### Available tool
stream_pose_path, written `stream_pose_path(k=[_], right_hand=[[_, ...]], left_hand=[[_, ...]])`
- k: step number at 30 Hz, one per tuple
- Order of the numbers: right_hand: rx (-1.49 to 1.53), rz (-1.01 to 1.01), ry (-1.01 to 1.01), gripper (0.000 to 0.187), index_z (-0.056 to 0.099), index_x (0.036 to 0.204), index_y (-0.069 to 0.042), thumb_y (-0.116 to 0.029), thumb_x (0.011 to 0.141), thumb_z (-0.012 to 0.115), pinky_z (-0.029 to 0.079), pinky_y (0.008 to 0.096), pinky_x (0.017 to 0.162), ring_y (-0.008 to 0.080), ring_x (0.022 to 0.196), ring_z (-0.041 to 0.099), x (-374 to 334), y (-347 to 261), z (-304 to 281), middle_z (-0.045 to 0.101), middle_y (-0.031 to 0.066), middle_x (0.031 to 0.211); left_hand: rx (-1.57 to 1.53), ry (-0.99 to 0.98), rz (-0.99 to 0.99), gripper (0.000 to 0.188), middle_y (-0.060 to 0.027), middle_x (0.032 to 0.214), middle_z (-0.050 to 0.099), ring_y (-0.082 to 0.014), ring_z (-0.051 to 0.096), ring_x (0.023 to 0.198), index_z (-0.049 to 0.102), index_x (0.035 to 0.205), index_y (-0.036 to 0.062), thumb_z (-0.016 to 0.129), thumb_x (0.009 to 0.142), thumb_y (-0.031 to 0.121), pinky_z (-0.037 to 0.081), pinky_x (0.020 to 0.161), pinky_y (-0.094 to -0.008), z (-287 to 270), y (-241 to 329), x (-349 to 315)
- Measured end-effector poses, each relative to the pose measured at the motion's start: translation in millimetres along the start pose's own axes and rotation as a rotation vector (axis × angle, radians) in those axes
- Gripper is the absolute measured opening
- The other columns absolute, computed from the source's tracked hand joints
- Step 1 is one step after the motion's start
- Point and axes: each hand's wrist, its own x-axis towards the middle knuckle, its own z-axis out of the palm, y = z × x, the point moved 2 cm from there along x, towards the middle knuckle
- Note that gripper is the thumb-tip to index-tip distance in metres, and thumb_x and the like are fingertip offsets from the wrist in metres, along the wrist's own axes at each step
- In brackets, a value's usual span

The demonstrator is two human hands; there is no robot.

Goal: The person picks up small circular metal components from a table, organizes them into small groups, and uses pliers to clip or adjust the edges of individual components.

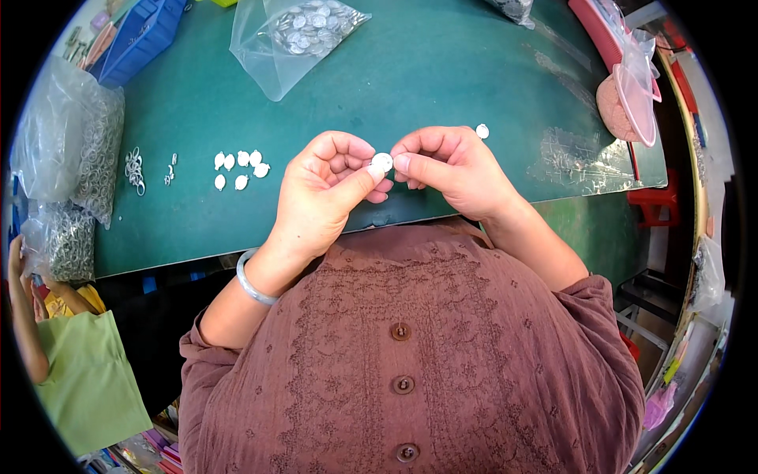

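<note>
Between my two hands, over the near part of the green table [197, 213], is a small round silvery disc [382, 163]. My left hand [330, 178] pinches its left side between thumb and fingers. From the other side, the thumb and forefinger of my right hand [446, 170] close on its right edge. Several similar pale discs [242, 182] with small loops lie left of my hands. One more disc [482, 131] rests just beyond my right hand. Farther left are a small heap of metal links [134, 170] and a few smaller metal pieces [170, 169].
A clear bag of silvery discs [308, 30] lies at the back. Bags of metal rings [99, 162] stand along the left edge, below a blue bin [142, 39]. At the right edge are a pink tub [624, 107] and a red stool [659, 201]. Another person's arm [28, 316] shows lower left.
</note>
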Motion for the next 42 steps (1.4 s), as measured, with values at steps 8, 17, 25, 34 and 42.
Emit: stream_pose_path(k=[8,17,25,34,42], right_hand=[[-0.014,0.018,-0.002,0.017,0.061,0.085,0.001,-0.015,0.080,0.059,0.041,0.0186,0.059,0.0055,0.063,0.049,1,0,0,0.057,0.0008,0.070],[0.010,0.043,0.014,0.017,0.061,0.082,0.002,-0.015,0.080,0.059,0.040,0.0188,0.056,0.0056,0.060,0.048,1,2,0,0.056,0.0009,0.067],[0.009,0.050,0.020,0.017,0.061,0.082,0.001,-0.015,0.080,0.059,0.040,0.0188,0.056,0.0056,0.060,0.048,1,5,-1,0.056,0.0010,0.067],[0.027,0.042,0.019,0.017,0.061,0.084,0.001,-0.015,0.080,0.059,0.041,0.0184,0.057,0.0056,0.061,0.048,0,4,-1,0.057,0.0011,0.068],[0.060,0.051,0.002,0.015,0.061,0.086,0.001,-0.012,0.079,0.060,0.041,0.0179,0.058,0.0053,0.062,0.049,-1,6,-3,0.059,0.0015,0.071]], left_hand=[[-0.008,0.002,-0.105,0.014,-0.0086,0.081,0.061,-0.0141,0.061,0.070,0.054,0.093,-0.0009,0.059,0.081,0.005,0.051,0.062,-0.0232,0,0,0],[-0.160,-0.018,-0.237,0.013,-0.0098,0.083,0.062,-0.0152,0.062,0.071,0.054,0.095,-0.0002,0.056,0.083,0.006,0.051,0.062,-0.0234,-4,-6,1],[-0.185,-0.039,-0.244,0.014,-0.0099,0.084,0.062,-0.0154,0.063,0.072,0.054,0.096,-0.0002,0.056,0.083,0.006,0.052,0.062,-0.0235,-5,-9,2],[-0.119,-0.010,-0.189,0.013,-0.0085,0.083,0.062,-0.0145,0.062,0.071,0.054,0.094,0.0005,0.057,0.082,0.006,0.052,0.063,-0.0236,-1,-7,1],[0.003,0.018,-0.047,0.014,-0.0093,0.084,0.060,-0.0144,0.060,0.072,0.054,0.092,-0.0020,0.060,0.081,0.004,0.051,0.063,-0.0237,1,-5,1]])
